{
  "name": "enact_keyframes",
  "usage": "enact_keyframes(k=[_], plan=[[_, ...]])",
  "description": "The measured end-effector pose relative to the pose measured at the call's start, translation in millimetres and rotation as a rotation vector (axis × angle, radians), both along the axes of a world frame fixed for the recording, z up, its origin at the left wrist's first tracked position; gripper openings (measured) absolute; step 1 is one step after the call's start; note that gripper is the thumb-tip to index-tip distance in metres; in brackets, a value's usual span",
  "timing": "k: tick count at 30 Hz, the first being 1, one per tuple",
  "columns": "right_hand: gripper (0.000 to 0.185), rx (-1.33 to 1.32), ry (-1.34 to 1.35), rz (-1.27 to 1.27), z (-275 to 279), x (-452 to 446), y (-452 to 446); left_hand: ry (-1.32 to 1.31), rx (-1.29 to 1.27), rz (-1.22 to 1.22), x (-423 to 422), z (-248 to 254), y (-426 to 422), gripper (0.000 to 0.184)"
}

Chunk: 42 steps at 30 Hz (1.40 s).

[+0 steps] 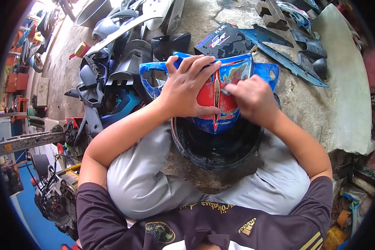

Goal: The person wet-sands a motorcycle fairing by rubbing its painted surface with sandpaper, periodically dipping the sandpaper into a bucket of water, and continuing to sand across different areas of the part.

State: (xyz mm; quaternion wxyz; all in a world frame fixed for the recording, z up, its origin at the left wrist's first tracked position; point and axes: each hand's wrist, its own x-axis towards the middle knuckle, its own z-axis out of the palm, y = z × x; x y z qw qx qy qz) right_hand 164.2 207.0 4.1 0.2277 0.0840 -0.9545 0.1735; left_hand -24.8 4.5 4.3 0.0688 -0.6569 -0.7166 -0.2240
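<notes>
A blue and red plastic fairing panel, its paint scuffed in patches, lies over a round black basin between the bent knees. My left hand is spread across the panel's left side, fingers apart and pressing on it. On the right half of the panel rests my right hand, its fingers curled and closed at the surface. A small greyish bit shows at its fingertips, too small to make out.
Dark fairing parts are heaped at the left. Behind the panel lies a black printed piece. A long blue strip and a pale slab are at the right. An engine stands lower left.
</notes>
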Motion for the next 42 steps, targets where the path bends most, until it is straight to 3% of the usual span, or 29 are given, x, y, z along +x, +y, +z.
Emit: enact_keyframes(k=[3, 5, 8, 12, 13, 17, 19, 20, 22, 26, 30, 34, 38, 42], plan=[[0.025, -0.089, 0.070, -0.259, -6.0, -9.7, 23.4, -0.009, -0.009, 0.003, -4.3, 2.3, 1.0, 0.121], [0.027, -0.057, 0.053, -0.294, -6.3, -3.8, 19.8, -0.018, -0.016, -0.002, -3.0, 3.0, 2.0, 0.121], [0.031, 0.051, -0.055, 0.071, 1.0, 2.2, -3.3, -0.005, -0.004, 0.002, -0.7, 1.9, 1.2, 0.121], [0.021, -0.050, -0.045, -0.249, 10.2, -11.0, 30.8, 0.019, -0.006, 0.001, -1.5, -0.1, -1.7, 0.121], [0.019, -0.094, 0.063, -0.290, 4.8, -19.2, 36.9, 0.011, -0.022, 0.001, -1.0, 1.5, -1.8, 0.121], [0.021, 0.035, -0.064, 0.018, 8.0, -0.2, -2.9, 0.030, 0.004, -0.007, -1.6, 1.1, -2.8, 0.121], [0.022, 0.177, 0.032, 0.026, 11.3, -6.5, 10.9, 0.028, 0.005, -0.011, 0.3, -2.4, -2.9, 0.121], [0.023, 0.011, 0.116, -0.104, -2.5, -14.5, 21.2, 0.018, -0.003, -0.010, 0.2, -2.5, -3.2, 0.121], [0.025, -0.035, 0.190, -0.301, -4.2, -23.3, 33.8, 0.001, 0.004, -0.006, -5.7, -0.3, 0.1, 0.121], [0.022, 0.181, -0.102, 0.044, 8.5, 5.1, -4.9, 0.042, 0.022, -0.011, 2.2, -4.1, -3.4, 0.121], [0.022, -0.006, 0.144, -0.266, 3.3, -15.4, 28.4, 0.006, 0.005, 0.001, 1.7, -4.7, -2.3, 0.122], [0.019, 0.058, -0.067, 0.012, 5.0, 4.1, -2.6, 0.041, 0.010, 0.006, 5.3, -6.8, -0.9, 0.122], [0.019, -0.040, 0.124, -0.268, -10.5, -9.7, 36.8, 0.003, -0.022, 0.013, 2.5, -4.5, 0.6, 0.122], [0.018, 0.040, -0.040, -0.014, 5.0, -4.4, -10.4, 0.054, 0.026, 0.012, 9.7, -7.4, -0.7, 0.120]])
